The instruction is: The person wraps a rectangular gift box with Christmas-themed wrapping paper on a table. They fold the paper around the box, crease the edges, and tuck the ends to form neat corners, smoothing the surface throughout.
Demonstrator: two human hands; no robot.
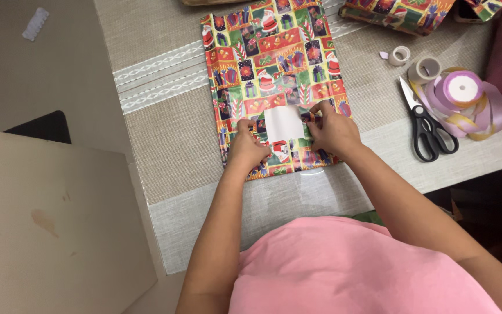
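The wrapping paper (274, 64) is glossy and printed, its turned-up flap (283, 124) plain matt white. The tabletop (164, 116) wears coarse woven cloth. The ribbon (466, 99) shines like satin; the scissors (428, 125) have steel blades and black plastic handles.

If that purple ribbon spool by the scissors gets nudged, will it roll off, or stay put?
The ribbon spool lies flat on its side face, so it will probably slide rather than roll. Loose loops of ribbon trail around it and would likely drag or snag on the scissors beside it. It looks like light plastic and ribbon, so a small push should shift it.
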